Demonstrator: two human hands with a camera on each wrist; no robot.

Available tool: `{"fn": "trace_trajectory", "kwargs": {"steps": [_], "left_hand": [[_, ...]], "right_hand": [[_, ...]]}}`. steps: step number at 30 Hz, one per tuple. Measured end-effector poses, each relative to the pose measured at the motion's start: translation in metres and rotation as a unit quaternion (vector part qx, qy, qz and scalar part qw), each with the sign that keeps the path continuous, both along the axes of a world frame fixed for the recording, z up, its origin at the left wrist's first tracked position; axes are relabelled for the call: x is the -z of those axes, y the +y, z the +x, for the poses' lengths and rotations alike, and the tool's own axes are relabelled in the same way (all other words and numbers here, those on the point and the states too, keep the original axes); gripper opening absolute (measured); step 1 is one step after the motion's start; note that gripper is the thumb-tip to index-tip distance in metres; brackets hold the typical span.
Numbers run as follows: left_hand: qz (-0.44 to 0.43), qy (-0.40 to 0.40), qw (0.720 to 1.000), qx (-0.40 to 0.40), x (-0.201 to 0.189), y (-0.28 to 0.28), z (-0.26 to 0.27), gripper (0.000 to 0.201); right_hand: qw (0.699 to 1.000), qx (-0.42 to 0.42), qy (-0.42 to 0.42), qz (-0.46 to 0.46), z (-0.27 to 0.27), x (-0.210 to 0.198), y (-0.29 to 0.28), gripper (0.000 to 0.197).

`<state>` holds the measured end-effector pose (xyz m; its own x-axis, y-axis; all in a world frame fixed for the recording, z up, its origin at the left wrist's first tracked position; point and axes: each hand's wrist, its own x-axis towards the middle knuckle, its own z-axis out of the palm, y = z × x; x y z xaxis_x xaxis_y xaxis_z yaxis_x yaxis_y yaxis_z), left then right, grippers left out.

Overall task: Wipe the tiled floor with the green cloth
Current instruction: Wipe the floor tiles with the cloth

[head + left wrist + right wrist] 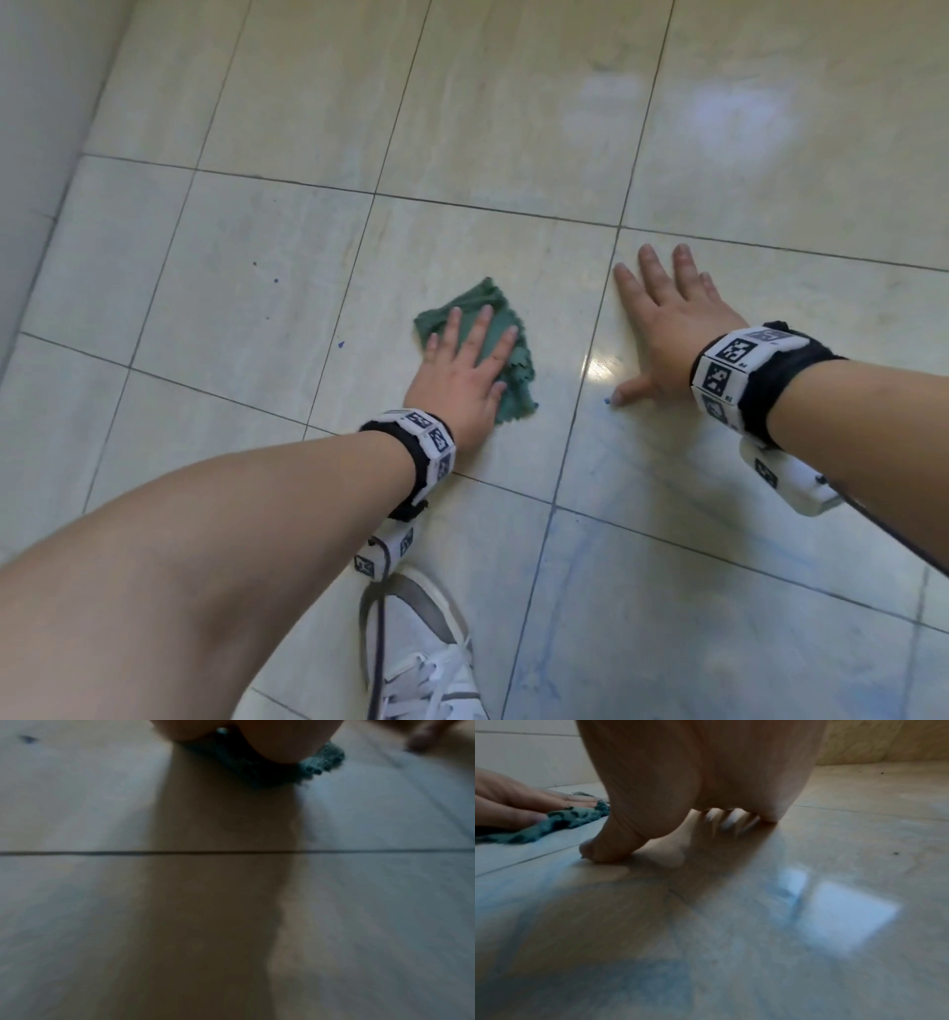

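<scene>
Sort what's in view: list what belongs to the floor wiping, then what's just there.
Part of the job:
- green cloth, flat on the floor
- left hand, pressing on the cloth with straight fingers
- tiled floor
- small blue spots on the tiles

Just there:
- right hand, flat on the floor, apart from the cloth
- white shoe
- wall

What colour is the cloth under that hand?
Green cloth, clearest in the head view.

Left hand (458, 370) flat, palm down, fingers straight and slightly spread, forearm reaching in from lower left. Right hand (667, 329) flat too, fingers splayed, thumb out to the side, tip down. Both wrists wear marker bands.
</scene>
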<state>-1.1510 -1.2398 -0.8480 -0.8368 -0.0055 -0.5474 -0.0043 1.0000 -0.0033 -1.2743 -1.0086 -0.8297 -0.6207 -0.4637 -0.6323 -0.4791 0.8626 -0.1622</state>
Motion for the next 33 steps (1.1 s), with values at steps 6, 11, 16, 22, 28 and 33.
{"fn": "trace_trajectory", "kwargs": {"steps": [6, 11, 16, 22, 28, 33], "left_hand": [[0.025, -0.01, 0.989, 0.143, 0.002, 0.091, 0.011, 0.066], [0.015, -0.008, 0.989, 0.147, 0.001, 0.08, 0.002, 0.065], [-0.027, -0.014, 0.999, -0.026, -0.006, 0.005, 0.011, 0.067], [0.004, -0.049, 0.996, 0.072, -0.012, 0.054, 0.021, 0.07], [0.025, -0.005, 0.99, 0.137, -0.002, 0.13, 0.014, 0.066], [0.053, -0.029, 0.977, 0.204, -0.005, 0.162, 0.023, 0.064]], "right_hand": [[0.999, -0.041, 0.023, -0.004, -0.005, 0.002, 0.012, 0.137], [0.999, -0.048, 0.013, 0.001, -0.012, -0.001, 0.017, 0.134], [1.0, -0.017, 0.007, -0.009, -0.004, -0.006, 0.02, 0.127], [1.0, -0.012, 0.016, -0.007, -0.002, -0.003, 0.024, 0.127], [0.999, -0.044, -0.003, 0.008, -0.015, -0.007, 0.024, 0.109], [0.998, -0.056, -0.008, 0.025, -0.021, -0.006, 0.032, 0.105]]}}
